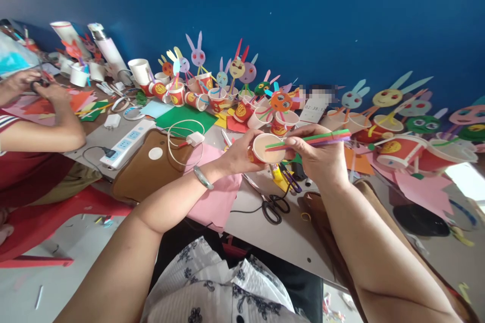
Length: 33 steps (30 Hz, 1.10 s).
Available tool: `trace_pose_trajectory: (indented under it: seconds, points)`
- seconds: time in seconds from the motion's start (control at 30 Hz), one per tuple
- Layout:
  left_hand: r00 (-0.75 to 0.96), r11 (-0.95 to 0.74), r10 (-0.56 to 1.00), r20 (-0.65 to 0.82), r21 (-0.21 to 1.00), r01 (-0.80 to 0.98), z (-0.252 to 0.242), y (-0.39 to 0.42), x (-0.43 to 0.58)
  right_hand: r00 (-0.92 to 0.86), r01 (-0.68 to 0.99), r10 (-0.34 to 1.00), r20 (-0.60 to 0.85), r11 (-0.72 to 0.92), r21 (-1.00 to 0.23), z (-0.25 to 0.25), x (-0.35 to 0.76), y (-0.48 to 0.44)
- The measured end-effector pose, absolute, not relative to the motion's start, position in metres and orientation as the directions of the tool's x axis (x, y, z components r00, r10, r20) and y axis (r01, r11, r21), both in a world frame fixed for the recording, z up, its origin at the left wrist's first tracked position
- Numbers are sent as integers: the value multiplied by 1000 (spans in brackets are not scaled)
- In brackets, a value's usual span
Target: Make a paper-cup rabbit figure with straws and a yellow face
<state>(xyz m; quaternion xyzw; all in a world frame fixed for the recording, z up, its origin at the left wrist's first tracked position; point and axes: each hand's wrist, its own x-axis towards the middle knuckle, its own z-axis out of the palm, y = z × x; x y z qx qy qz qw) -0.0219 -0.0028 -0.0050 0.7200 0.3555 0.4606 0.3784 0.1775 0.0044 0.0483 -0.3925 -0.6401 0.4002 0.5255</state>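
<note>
My left hand is wrapped around a red and white paper cup, its pale inside tilted up toward me. In my right hand is a small bundle of thin coloured strips, green, orange and purple. Their left ends reach over the cup's mouth. My right fingertips are close to the cup's right rim; whether they touch it I cannot tell. Below the cup lie black-handled scissors, purple-handled scissors and a yellow tube. Pink paper lies under my left forearm.
Paper cups with rabbit-like paper heads stand along the blue wall. A power strip, a white charger and green paper are at left. A co-worker's hands work at far left, by a red stool.
</note>
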Motion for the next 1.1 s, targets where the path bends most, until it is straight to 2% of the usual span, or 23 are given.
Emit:
trace_pose_trajectory:
  seconds: [0.13,0.33,0.47,0.57,0.7,0.83,1.1]
  points:
    - [291,-523,839,461,831,191,-1,-6,-21,-228,133,888,398,434,-891,58,173,-7]
    - [311,-610,779,545,774,173,-4,-8,-19,-232,335,844,484,537,-775,62,171,-20]
    - [308,-637,759,574,753,165,-5,-9,-19,-234,401,811,536,583,-707,66,171,-24]
    - [289,-659,743,604,736,157,-4,-12,-20,-247,405,762,599,642,-650,68,170,-27]
    - [244,-711,699,672,689,138,-2,-18,-18,-315,437,635,706,757,-486,69,169,-31]
    - [235,-731,677,697,673,110,0,-24,-17,-338,483,549,765,799,-360,73,167,-39]
    - [325,-705,693,644,700,115,3,-30,-23,-428,429,465,775,859,-278,75,164,-46]
